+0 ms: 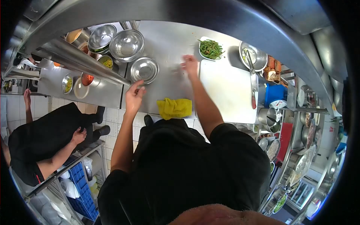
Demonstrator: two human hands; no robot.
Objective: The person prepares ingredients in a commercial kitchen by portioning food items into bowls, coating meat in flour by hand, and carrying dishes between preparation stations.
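My left hand (135, 98) is raised at the near edge of a small shiny metal bowl (144, 70). Its fingers are apart and hold nothing; whether a fingertip touches the rim I cannot tell. Over the steel counter (165, 45), my right hand (190, 64) is somewhat blurred, its fingers stretched leftward with nothing visible in them. Just right of it are a white dish of green beans (210, 49) and a white cutting board (227, 92). A folded yellow cloth (174, 108) lies at the counter's front edge between my forearms.
Two larger metal bowls (126, 45) stand back left. A red-handled knife (254, 95) lies along the board's right edge, by a metal bowl (258, 56) with utensils. A steel post (80, 60) crosses the left side. A co-worker in black (45, 131) stands at left.
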